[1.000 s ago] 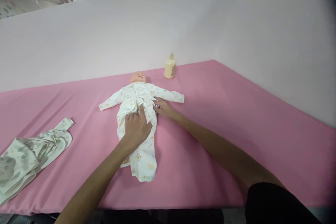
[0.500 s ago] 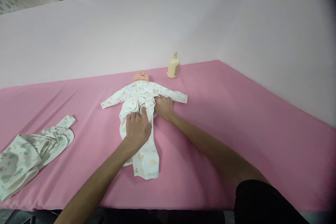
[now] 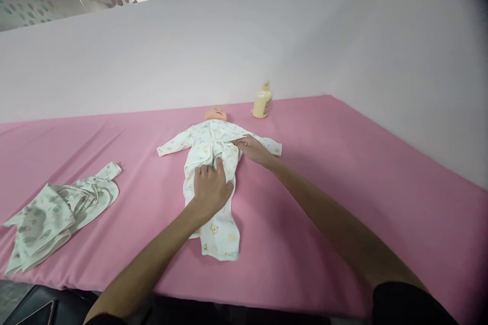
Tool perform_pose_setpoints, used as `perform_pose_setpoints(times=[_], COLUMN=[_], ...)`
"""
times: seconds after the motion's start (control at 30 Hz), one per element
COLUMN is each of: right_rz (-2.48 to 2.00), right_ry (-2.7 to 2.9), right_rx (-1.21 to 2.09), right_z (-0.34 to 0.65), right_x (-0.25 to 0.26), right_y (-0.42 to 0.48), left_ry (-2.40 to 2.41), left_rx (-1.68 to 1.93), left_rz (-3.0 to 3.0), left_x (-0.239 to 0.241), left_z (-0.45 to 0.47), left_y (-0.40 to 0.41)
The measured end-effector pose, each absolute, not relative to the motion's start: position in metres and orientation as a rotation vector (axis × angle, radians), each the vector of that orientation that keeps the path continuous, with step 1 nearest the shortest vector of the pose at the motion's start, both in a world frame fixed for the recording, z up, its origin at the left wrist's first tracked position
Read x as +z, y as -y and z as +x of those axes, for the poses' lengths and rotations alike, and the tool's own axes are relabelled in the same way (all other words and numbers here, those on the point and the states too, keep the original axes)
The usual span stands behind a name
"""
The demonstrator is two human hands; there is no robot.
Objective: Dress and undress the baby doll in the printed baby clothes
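A baby doll lies on its back on the pink table, dressed in a white printed romper. My left hand rests on the romper's middle, fingers curled and pressing the cloth near the front opening. My right hand lies on the doll's side by its sleeve, fingers pinching the romper's front edge. Only the doll's head shows outside the garment.
A crumpled white and green printed garment lies at the table's left front. A cream lotion bottle stands by the back wall, right of the doll's head. Pale walls close the table at the back and right.
My right hand has slid a little up the doll's chest along the front edge. The left hand stays on the romper's middle. The camera has shifted slightly.
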State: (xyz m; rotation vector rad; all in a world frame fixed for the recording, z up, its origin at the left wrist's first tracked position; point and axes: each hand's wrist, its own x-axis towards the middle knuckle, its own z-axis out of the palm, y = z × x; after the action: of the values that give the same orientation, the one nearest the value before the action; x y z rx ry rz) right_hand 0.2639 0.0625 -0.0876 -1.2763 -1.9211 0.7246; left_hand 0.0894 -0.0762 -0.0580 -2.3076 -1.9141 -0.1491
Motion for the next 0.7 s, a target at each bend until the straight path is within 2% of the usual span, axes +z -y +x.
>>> perform_pose_setpoints(times=[0.43, 0.53, 0.7], right_rz=[-1.173, -1.164, -1.304], right_ry=[1.98, 2.029, 2.099], right_rx=[0.832, 0.616, -0.165], right_z=[0.271, 0.268, 0.254], right_x=[-0.085, -0.089, -0.091], right_y=[-0.064, -0.067, -0.069], left_ry=[1.911, 1.913, 1.885], left_rx=[-0.115, -0.092, -0.09], left_rz=[-2.322, -2.324, -2.324], left_x=[-0.058, -0.059, -0.062], left_z=[0.091, 0.091, 0.091], left_y=[0.078, 0.077, 0.078])
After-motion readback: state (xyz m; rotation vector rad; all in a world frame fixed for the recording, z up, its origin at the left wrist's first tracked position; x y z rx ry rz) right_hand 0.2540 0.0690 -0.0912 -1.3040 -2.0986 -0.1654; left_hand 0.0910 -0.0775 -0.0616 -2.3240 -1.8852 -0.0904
